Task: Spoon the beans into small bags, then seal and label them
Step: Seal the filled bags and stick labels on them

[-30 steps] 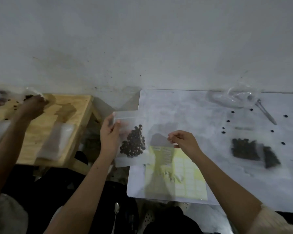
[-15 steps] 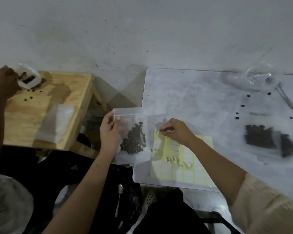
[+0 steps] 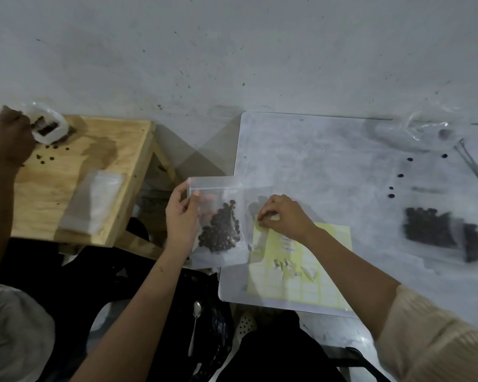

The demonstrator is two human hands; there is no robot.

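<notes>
Since a second ago the right hand [image 3: 283, 216] has come down onto the top left corner of the yellow label sheet [image 3: 323, 274], and in the last half second neither hand has shifted much. Its fingers are curled, with thumb and forefinger pinched together at the sheet's edge; whether a single label is between them cannot be told. The left hand [image 3: 181, 219] grips the small bag [image 3: 218, 188] by its left side, thumb in front and fingers behind, holding it upright over the left edge of the white surface [image 3: 315, 161]. The beans [image 3: 221, 230] sit heaped in the bag's lower half.

Two filled bags [image 3: 439, 232] lie on the right of the white surface, with loose beans [image 3: 400, 175] scattered above them, near a thin metal tool [image 3: 472, 164] and a crumpled clear plastic bag [image 3: 425, 125]. A spoon [image 3: 195, 323] lies below the small bag on something black. To the left, on a wooden surface [image 3: 108, 144], lies a stack of empty bags [image 3: 94, 205], and another person's hand [image 3: 6, 136] rests by a white container [image 3: 49, 128] of beans.
</notes>
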